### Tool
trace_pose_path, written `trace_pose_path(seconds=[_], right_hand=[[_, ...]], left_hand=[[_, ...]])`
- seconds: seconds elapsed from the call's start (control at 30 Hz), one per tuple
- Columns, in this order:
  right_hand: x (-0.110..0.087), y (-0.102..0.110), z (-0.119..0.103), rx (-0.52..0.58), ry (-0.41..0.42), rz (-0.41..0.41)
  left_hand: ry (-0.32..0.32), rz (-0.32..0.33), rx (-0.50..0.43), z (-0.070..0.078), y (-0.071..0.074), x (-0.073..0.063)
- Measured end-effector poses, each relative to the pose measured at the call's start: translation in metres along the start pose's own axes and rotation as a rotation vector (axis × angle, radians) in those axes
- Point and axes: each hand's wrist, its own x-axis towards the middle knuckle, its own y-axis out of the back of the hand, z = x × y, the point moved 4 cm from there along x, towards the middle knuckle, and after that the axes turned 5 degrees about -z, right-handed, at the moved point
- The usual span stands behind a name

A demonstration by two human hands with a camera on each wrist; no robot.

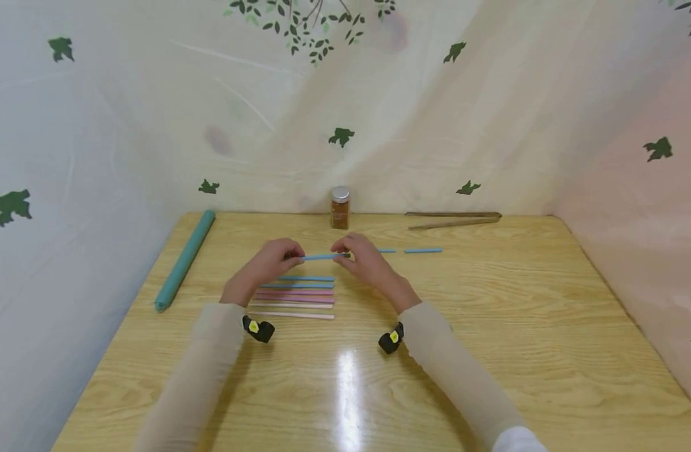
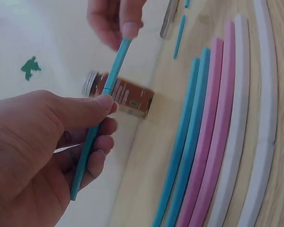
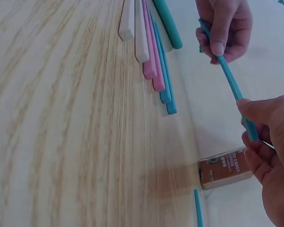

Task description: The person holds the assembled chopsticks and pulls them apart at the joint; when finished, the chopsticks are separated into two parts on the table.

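Note:
A thin blue stick (image 1: pixel 319 257) is held level above the table, its left end pinched by my left hand (image 1: pixel 273 258) and its right end by my right hand (image 1: pixel 365 257). A fine dark line crosses the stick near the left thumb in the left wrist view. Beneath the hands lies a row of sticks: two blue sticks (image 2: pixel 195 109), two pink sticks (image 2: pixel 222 94) and two white sticks (image 2: pixel 239 75), side by side. Beyond the right hand, two short blue pieces (image 1: pixel 423 250) lie end to end with a gap.
A jar of brown powder (image 1: pixel 340 213) with a silver lid stands at the table's back edge. To its right lie brown tongs (image 1: pixel 464 221), joined at one end. A teal roll (image 1: pixel 185 260) lies along the left side. Patterned cloth (image 1: pixel 402 125) hangs behind the table.

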Motion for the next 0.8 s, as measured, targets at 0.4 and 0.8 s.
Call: trace_pose_path(seconds=[0.4,0.8], right_hand=[[-0.002,-0.002,-0.007,0.036,0.087,-0.039],[-0.006,-0.001,-0.006,-0.016,0.081,-0.065]], left_hand=[[0.031,-0.023,-0.013,0.017,-0.014,0.009],[-0.046,0.013,0.035,0.029,-0.014,0.009]])
